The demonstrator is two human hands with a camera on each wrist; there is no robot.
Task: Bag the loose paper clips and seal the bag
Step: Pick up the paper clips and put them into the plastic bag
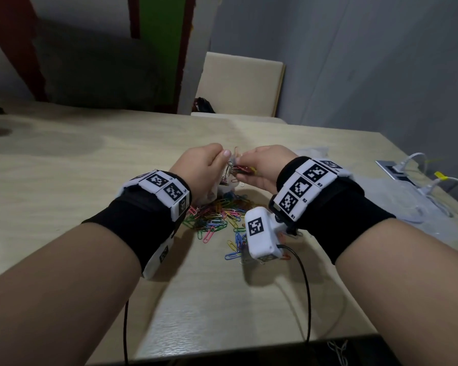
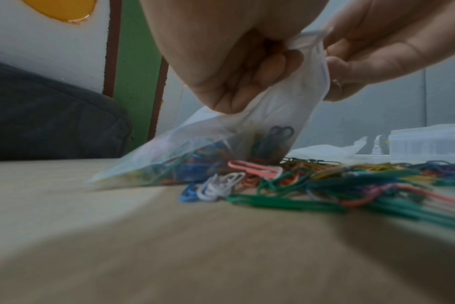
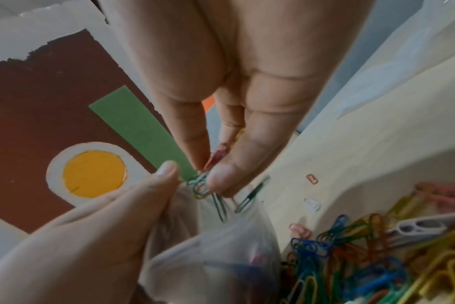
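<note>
My left hand (image 1: 208,165) pinches the top edge of a clear plastic bag (image 2: 249,133) and holds it up, its bottom resting on the table with several coloured paper clips inside. My right hand (image 3: 213,170) pinches a small bunch of paper clips (image 3: 205,185) right at the bag's mouth (image 3: 195,197); some clips dangle into the opening. Both hands (image 1: 259,167) meet above a pile of loose coloured paper clips (image 1: 220,215) spread on the beige table (image 1: 90,180). In the left wrist view the pile (image 2: 338,181) lies just right of the bag.
A second crumpled clear bag (image 1: 312,150) lies beyond my right hand. A power socket with white plugs and cables (image 1: 407,173) sits at the table's right edge. A cream chair back (image 1: 241,83) stands behind the table. A clear plastic box (image 2: 429,142) is at the far right.
</note>
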